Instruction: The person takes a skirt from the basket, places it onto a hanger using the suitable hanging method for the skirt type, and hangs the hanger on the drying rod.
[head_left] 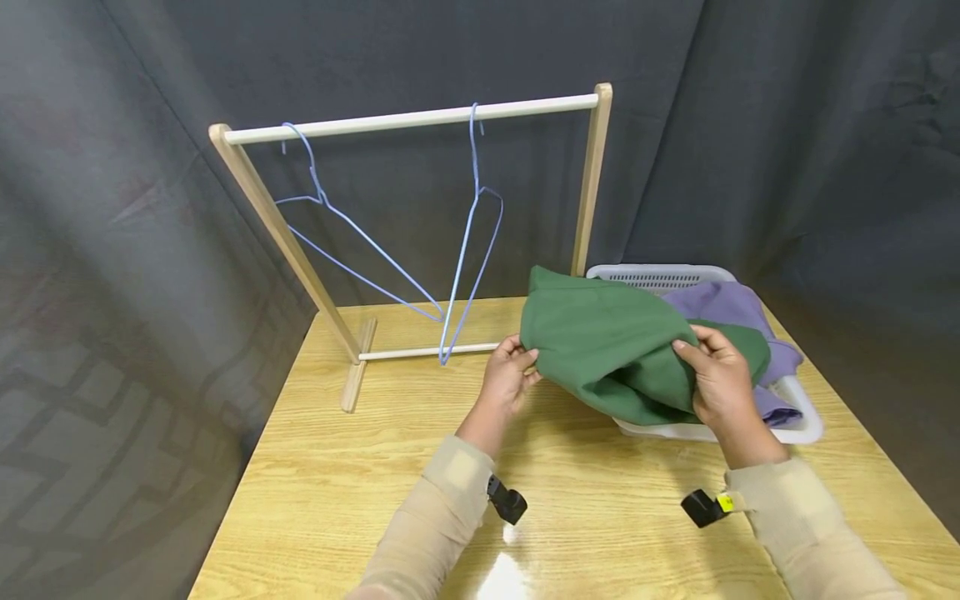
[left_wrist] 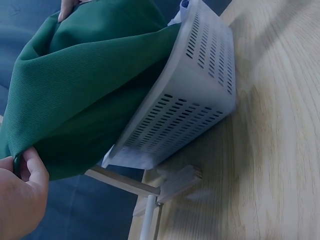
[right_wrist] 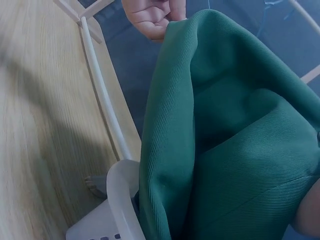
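Observation:
A green ribbed piece of cloth (head_left: pixel 600 333) is stretched between my two hands, partly over the white laundry basket (head_left: pixel 675 432). My left hand (head_left: pixel 508 375) pinches its left edge between thumb and fingers, seen closely in the left wrist view. On the other side my right hand (head_left: pixel 722 379) grips a fold of the same green cloth, thumb on top. The fabric bunches and sags between the hands, with its right part lying back over the basket. Purple cloth (head_left: pixel 723 304) lies in the basket behind it and hangs over the right rim.
A wooden rack with a white top rail (head_left: pixel 405 121) stands at the back left. Two blue wire hangers, one on the left (head_left: pixel 360 229) and one nearer the middle (head_left: pixel 468 242), hang from it. The wooden table (head_left: pixel 315 500) ends at dark curtains (head_left: pixel 847 167).

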